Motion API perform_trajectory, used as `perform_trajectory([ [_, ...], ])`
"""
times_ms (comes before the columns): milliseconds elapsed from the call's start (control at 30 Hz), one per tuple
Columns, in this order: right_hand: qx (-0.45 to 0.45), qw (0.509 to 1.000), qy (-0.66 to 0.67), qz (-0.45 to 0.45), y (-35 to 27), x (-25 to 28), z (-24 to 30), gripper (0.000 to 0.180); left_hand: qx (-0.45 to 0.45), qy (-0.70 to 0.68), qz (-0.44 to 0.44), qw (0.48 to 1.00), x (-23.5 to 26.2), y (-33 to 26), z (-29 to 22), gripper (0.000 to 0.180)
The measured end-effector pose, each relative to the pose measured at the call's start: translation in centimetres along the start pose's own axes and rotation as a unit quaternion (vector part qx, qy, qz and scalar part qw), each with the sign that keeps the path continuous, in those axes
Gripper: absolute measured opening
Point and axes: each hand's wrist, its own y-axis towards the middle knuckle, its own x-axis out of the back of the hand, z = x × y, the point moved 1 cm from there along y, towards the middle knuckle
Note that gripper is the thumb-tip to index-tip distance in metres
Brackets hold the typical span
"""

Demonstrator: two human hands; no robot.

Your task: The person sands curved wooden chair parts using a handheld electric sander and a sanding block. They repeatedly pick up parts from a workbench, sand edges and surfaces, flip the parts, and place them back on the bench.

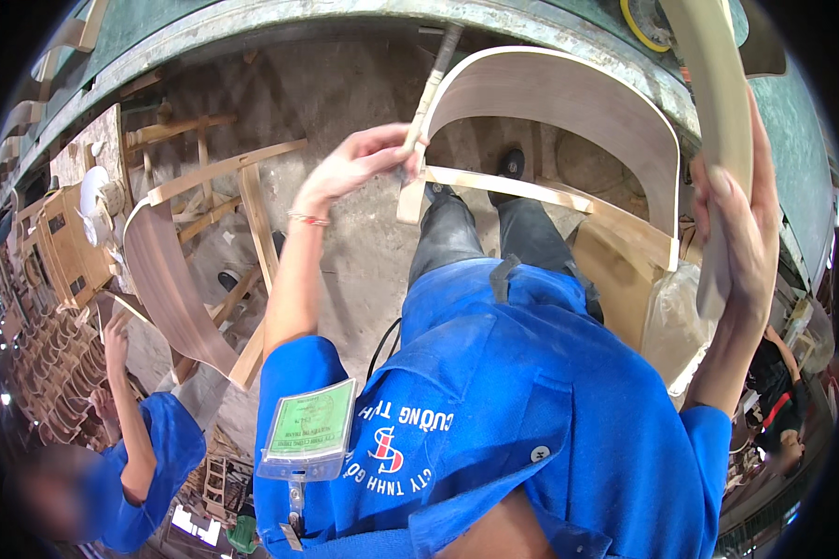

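Note:
My left hand [368, 160] is closed around a slim stick-like tool [431, 88] with a pale, wrapped-looking shaft and a darker grey end. Its exact kind does not show. Just right of that hand stands a curved wooden chair frame [555, 79], a bent panel joined by a pale crossbar [531, 186]. On the right, my right hand [746, 210] grips a long, curved, pale wooden piece [729, 112], thumb across its face and fingers behind. That piece is raised close to the camera, and its upper end runs out of view.
A green workbench [364, 19] with a worn pale edge curves along the far side. Another curved wooden frame [172, 270] stands at left, near a co-worker in a blue sleeve [172, 443]. Plastic wrapping [676, 317] lies by my right arm. Stacked wooden parts [61, 373] fill the far left.

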Motion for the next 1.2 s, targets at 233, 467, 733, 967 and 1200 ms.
perform_trajectory([
  [233,-0.057,0.994,0.094,0.018,-3.8,2.0,-0.9,0.101,-0.038,-0.019,-0.147,0.988,2.8,-2.8,1.2,0.035],
  [467,-0.018,0.994,0.096,0.046,-3.5,0.2,-1.2,0.103,-0.076,0.011,-0.107,0.991,-2.4,0.2,1.9,0.031],
  [733,-0.019,0.996,0.08,0.03,-3.1,-0.2,-1.3,0.102,-0.068,0.018,-0.09,0.993,-1.7,0.3,2.2,0.03],
  [967,0.007,0.999,0.011,0.044,-2.2,-0.1,-0.9,0.098,-0.092,0.015,-0.104,0.99,-1.9,-0.2,3.1,0.028],
  [1200,0.083,0.975,-0.127,0.161,-0.2,-3.8,-2.3,0.07,-0.097,0.016,-0.1,0.99,-2.3,-0.1,2.7,0.027],
])
